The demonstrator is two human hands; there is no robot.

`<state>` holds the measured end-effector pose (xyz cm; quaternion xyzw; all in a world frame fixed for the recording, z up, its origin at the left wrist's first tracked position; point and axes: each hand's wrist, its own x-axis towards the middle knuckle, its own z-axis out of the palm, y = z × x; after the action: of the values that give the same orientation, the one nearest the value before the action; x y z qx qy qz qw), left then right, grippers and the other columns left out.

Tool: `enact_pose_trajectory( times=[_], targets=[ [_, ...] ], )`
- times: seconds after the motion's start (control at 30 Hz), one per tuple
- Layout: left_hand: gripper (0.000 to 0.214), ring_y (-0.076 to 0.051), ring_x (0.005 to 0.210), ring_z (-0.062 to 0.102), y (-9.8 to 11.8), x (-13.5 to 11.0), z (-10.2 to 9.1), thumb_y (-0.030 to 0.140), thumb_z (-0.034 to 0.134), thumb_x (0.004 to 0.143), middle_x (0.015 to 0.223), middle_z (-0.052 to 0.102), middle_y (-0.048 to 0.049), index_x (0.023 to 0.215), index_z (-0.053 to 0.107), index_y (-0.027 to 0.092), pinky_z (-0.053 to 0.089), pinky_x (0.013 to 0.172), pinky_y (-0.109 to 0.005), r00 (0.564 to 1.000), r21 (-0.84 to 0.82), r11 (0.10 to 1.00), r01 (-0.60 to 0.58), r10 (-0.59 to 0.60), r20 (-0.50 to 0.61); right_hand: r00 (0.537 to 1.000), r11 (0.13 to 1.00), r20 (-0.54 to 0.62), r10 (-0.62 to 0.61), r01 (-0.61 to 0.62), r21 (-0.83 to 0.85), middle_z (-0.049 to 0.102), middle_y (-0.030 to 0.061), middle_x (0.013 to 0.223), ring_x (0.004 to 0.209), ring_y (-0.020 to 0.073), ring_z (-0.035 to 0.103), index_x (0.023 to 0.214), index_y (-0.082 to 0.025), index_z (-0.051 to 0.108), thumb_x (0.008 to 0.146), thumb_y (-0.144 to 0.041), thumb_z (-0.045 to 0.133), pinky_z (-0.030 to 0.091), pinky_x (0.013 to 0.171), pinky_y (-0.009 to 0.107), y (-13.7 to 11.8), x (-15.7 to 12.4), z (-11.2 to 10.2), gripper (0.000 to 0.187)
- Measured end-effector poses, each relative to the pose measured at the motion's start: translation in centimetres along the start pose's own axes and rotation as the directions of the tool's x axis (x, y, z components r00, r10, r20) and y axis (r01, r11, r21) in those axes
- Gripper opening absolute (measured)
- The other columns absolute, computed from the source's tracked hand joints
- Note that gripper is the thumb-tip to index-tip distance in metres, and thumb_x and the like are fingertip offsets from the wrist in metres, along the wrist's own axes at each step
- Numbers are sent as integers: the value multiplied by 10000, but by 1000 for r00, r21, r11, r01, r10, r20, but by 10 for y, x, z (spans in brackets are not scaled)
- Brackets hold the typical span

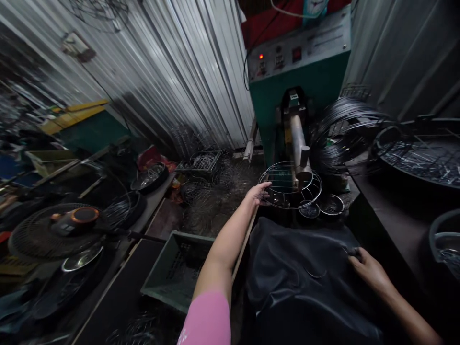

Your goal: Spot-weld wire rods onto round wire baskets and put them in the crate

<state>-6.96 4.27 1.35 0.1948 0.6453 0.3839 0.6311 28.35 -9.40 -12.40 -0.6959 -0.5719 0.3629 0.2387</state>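
My left hand (258,193) is closed on the left rim of a round wire basket (316,194), thumb on top. The basket, made of thin metal rings and cross wires, sits under and around the end of a metal welding arm (297,139) on a green machine (298,72). My right hand (370,270) is closed in a pinch over the black cover (287,254) across my lap. A thin piece of wire seems to poke out of its fingertips, partly hidden. A short curved wire shows against the black cover to its left.
A coil of wire (345,129) stands right of the machine, near a wide pan of metal pieces (427,153). Small bowls (331,205) sit below the basket. To the left are a green crate (158,282), a fan (53,235) and piled wire baskets (204,160).
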Motion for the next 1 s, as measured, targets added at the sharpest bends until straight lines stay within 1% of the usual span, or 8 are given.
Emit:
enact_pose_trajectory(
  times=[0.13, 0.23, 0.33, 0.43, 0.5, 0.6, 0.77, 1.0],
  targets=[
    [313, -96, 560, 496, 6, 3, -2, 381, 725, 661, 667, 500, 14, 739, 520, 158, 512, 678, -389, 999, -121, 993, 16, -21, -35, 995, 977, 96, 34, -53, 205, 572, 19, 567, 507, 163, 518, 664, -209, 517, 652, -469, 521, 405, 471, 269, -5, -6, -5, 261],
    [311, -65, 452, 428, 5, 3, 2, 323, 739, 646, 558, 446, 45, 648, 475, 158, 462, 526, -272, 998, -190, 982, 6, -18, -66, 986, 895, 163, 41, -109, 432, 553, 20, 577, 487, 143, 483, 756, -191, 550, 687, -506, 574, 364, 420, 246, -23, -8, -9, 323],
    [319, -27, 366, 298, -1, 2, 11, 224, 729, 626, 467, 338, 84, 582, 419, 165, 278, 386, -173, 995, -262, 964, -50, 27, -91, 996, 774, 88, -1, -55, 631, 605, 38, 699, 508, 126, 481, 899, -191, 560, 676, -520, 652, 351, 410, 226, -62, -4, -11, 408],
    [308, -13, 350, 250, -12, -4, 21, 199, 714, 607, 452, 308, 98, 600, 408, 167, 172, 355, -156, 985, -302, 943, -143, 106, -136, 994, 675, -3, -108, 76, 734, 637, 61, 843, 585, 132, 533, 922, -204, 543, 703, -520, 658, 407, 464, 226, -118, 4, -5, 402],
    [314, -11, 355, 266, -21, -10, 28, 202, 730, 571, 463, 327, 102, 640, 426, 165, 173, 352, -153, 972, -331, 919, -214, 169, -161, 977, 650, -45, -210, 174, 740, 640, 68, 915, 672, 156, 580, 912, -208, 537, 735, -515, 626, 452, 533, 246, -152, 11, 3, 366],
    [375, -13, 366, 303, -30, -16, 36, 216, 762, 513, 491, 379, 101, 709, 446, 166, 194, 357, -151, 952, -374, 879, -297, 245, -181, 937, 739, -63, -342, 310, 598, 649, 62, 839, 687, 183, 596, 905, -201, 557, 771, -508, 565, 464, 583, 285, -180, 20, 17, 335],
    [478, -15, 376, 327, -34, -21, 38, 219, 769, 481, 537, 418, 102, 829, 443, 182, 202, 359, -145, 928, -387, 846, -367, 303, -218, 926, 854, -76, -370, 371, 365, 638, 46, 693, 593, 197, 579, 857, -202, 575, 769, -523, 516, 462, 585, 321, -176, 28, 26, 338],
    [456, -26, 395, 353, -37, -20, 40, 215, 741, 505, 556, 417, 99, 840, 431, 196, 210, 344, -143, 915, -380, 842, -382, 288, -282, 939, 859, -30, -341, 325, 396, 655, 51, 716, 586, 201, 591, 893, -216, 567, 772, -528, 508, 453, 521, 304, -179, 30, 22, 340]
  ],
)
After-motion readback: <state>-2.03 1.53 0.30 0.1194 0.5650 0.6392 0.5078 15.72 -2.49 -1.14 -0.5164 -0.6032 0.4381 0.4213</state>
